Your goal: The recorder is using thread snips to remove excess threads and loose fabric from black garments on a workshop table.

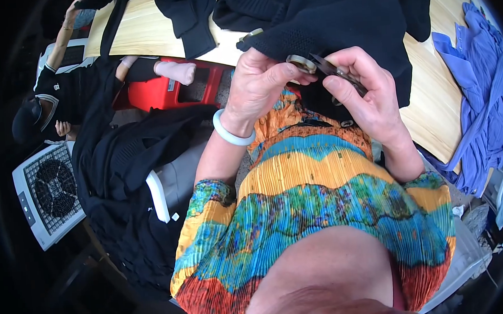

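A black knitted garment (341,21) lies over the table edge and hangs down in front of me. My left hand (259,85) pinches a large round button (302,63) at the garment's edge between thumb and fingers. Closed around a small pair of dark thread snips (341,74), my right hand (367,88) holds their pointed blades close beside the button. Whether the blades touch a thread is too small to tell. Another pale button (251,35) shows farther along the garment's edge, to the left.
More black garments (190,18) lie on the wooden table (137,32). Purple clothing (481,88) hangs over its right side. At left, another person (55,99) in dark clothes is near a red plastic stool (146,93) and a fan unit (51,187). Black cloth (122,181) is heaped at my left.
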A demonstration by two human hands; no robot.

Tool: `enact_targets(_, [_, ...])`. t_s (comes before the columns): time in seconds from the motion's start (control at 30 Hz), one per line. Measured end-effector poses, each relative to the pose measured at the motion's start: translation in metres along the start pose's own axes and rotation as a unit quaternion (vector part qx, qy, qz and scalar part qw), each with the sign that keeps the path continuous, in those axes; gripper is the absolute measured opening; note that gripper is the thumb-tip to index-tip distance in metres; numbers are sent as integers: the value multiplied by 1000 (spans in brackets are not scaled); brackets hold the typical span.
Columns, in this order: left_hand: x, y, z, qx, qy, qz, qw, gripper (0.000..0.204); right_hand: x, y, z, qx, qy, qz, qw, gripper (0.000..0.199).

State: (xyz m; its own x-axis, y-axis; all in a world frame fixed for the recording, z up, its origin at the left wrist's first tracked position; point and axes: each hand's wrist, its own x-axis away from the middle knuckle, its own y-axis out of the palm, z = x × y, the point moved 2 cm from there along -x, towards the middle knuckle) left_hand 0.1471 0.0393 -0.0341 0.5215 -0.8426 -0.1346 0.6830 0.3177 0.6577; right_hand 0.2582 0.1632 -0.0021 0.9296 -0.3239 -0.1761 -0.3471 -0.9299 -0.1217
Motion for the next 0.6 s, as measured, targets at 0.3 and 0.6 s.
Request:
enact_targets(0.3, [1,-3,2,-5,13,-20,1000,28,-3,2,-5,18,-20,-13,1000,16])
enact_targets(0.6, [-1,-6,-2,65,-18,-9,998,26,-4,5,1,-45,0,35,998,18])
